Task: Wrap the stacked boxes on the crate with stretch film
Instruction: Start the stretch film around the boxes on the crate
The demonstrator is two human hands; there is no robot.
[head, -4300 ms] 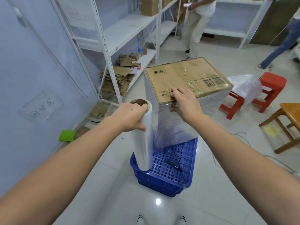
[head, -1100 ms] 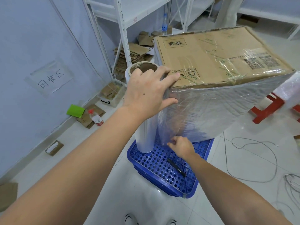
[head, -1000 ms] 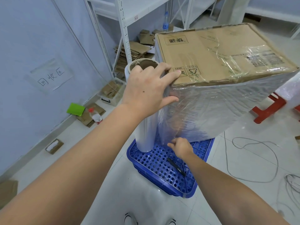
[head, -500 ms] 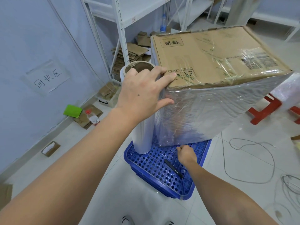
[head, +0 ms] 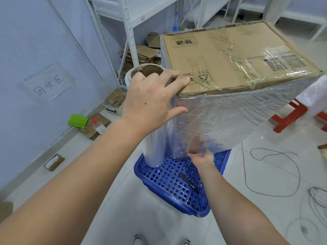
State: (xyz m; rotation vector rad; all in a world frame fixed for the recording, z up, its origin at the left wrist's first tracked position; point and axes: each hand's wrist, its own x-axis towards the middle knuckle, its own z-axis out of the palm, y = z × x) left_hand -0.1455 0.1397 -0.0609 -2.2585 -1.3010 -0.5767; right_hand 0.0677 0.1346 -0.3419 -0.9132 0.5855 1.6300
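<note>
The stack of cardboard boxes (head: pixel 230 55) stands on a blue perforated crate (head: pixel 175 181), its sides covered in stretch film (head: pixel 230 117). A film roll (head: pixel 154 138) stands upright on the crate at the stack's near left corner. My left hand (head: pixel 150 101) lies over the top of the roll, fingers reaching onto the box's top corner and thumb against the wrapped side. My right hand (head: pixel 200 157) is low at the stack's bottom edge, pinching the film there.
A black pen-like tool (head: pixel 188 182) lies on the crate. White shelving (head: pixel 131 32) with flattened cardboard (head: pixel 139 57) stands behind. A red stool (head: pixel 292 115) is at the right, loose cables (head: pixel 274 174) trail on the floor, and a bottle (head: pixel 99 127) and green sheet (head: pixel 77 120) lie by the wall.
My right hand dropped from the box's top edge to the bottom of the stack, then rose slightly to pinch the film. My left hand shifted onto the roll's top and box corner.
</note>
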